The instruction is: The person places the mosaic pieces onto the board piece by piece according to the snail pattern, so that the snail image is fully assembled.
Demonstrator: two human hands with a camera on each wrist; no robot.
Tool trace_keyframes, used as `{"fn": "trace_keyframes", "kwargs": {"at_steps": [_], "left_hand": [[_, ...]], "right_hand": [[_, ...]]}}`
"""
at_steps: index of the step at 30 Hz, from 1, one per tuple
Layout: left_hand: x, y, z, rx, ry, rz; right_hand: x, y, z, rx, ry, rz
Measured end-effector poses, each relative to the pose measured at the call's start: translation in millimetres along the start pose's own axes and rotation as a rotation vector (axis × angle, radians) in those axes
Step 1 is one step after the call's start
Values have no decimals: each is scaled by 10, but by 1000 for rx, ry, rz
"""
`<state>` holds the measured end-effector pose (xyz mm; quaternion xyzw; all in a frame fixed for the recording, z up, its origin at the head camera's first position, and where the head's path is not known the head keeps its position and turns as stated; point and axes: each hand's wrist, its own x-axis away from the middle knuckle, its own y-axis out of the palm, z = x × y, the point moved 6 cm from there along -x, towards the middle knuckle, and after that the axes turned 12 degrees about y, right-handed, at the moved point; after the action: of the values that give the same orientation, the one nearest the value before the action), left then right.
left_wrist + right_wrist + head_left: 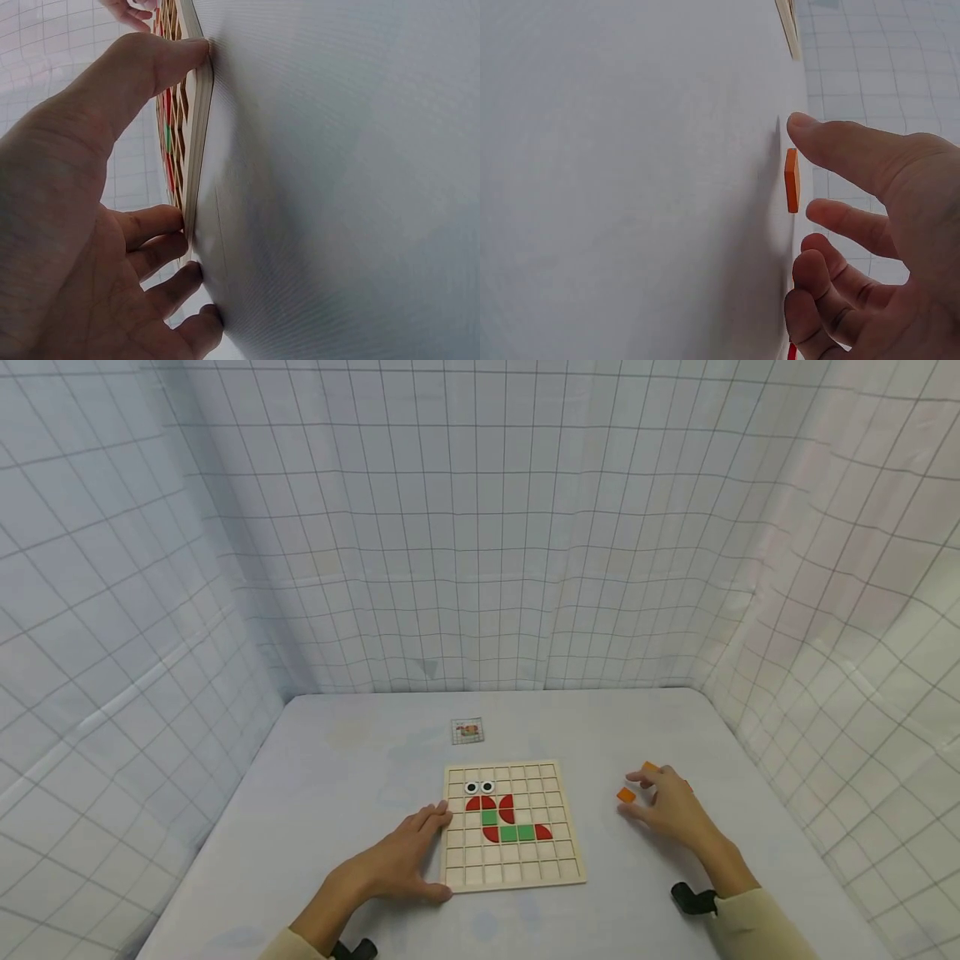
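Note:
A pale wooden grid board (555, 860) lies on the table with red rounded tiles (506, 809), green square tiles (517, 833) and two round eye pieces (479, 787) in its cells. My left hand (405, 857) rests against its left side, thumb at the near left corner and fingertips along the edge. To the right of the board, my right hand (671, 810) hovers low with thumb and fingers spread apart. An orange tile (792, 180) stands out between thumb and index finger in the right wrist view, touched by neither. Another orange tile (650, 767) shows just behind the fingers.
Beyond the board lies a small picture card (468, 731). At the bottom of the right wrist view, a red piece (792, 351) peeks out behind the fingers. White gridded curtains (487, 568) enclose the table (360, 752) at the back and both sides.

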<state>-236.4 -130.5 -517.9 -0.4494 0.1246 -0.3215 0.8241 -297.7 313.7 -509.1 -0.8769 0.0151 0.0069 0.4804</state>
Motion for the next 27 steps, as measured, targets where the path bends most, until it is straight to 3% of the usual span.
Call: {"fn": "trace_keyframes", "kwargs": {"at_steps": [9, 27], "left_hand": [[5, 7, 0, 5, 2, 2], [21, 3, 17, 1, -9, 3]], "right_hand": [[-22, 29, 85, -14, -5, -11], [-72, 61, 24, -78, 4, -4]]}}
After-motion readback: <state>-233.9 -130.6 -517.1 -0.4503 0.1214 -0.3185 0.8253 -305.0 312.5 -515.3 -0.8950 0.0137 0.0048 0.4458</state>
